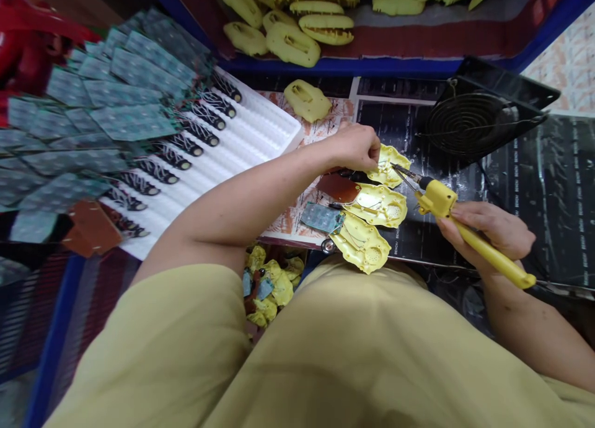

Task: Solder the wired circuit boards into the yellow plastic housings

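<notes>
My right hand (488, 230) is closed around the yellow handle of a soldering iron (465, 230), whose metal tip points left at a yellow plastic shell (388, 161). My left hand (357, 146) is closed in a pinch at that same shell, fingers pressed on its edge and on thin wires. Two more yellow shells (379, 205) (362, 245) lie in a row toward me. A brown circuit board (339, 187) and a pale green keypad board (320, 217) lie just left of them.
A white ribbed tray (260, 131) with several green boards and coiled wires fills the left. More yellow shells (292, 44) lie in a blue-edged bin at the back. A black fan (469, 121) stands at the right. Yellow parts (272, 285) sit near my lap.
</notes>
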{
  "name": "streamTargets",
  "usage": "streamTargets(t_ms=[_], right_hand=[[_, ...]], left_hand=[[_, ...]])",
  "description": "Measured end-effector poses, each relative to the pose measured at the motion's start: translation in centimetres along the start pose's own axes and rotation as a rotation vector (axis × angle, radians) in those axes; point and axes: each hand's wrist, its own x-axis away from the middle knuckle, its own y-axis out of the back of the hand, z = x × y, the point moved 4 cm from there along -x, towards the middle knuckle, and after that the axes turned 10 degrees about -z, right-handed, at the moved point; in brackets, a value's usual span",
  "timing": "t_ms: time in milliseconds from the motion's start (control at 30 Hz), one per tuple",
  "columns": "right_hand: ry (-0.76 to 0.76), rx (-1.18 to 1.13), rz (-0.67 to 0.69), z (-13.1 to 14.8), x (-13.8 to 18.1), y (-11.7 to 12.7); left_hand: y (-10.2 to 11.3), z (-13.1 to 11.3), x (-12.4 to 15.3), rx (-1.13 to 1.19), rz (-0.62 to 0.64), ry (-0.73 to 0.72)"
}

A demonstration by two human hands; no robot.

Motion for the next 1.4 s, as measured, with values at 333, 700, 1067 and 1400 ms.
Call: streamTargets(t_ms=[333, 700, 1067, 1400], right_hand=[[0.037, 0.146, 0.051, -0.1, 0.5, -0.3], [0.088, 0.195, 0.029, 0.2, -0.2, 0.6], [0.045, 0.186, -0.056, -0.2, 0.4, 0.5], [-0.005, 0.232, -0.195, -1.7, 1.9, 1.1]], left_hand=[[0.0, -0.2, 0.3, 0.002, -0.024, -0.018], [0.0, -0.3, 0.1, -0.04, -0.002, -0.027], [-0.3, -0.2, 0.1, -0.055, -0.021, -0.075], [-0.2, 7.7, 4.0, -0.051, -0.028, -0.002]])
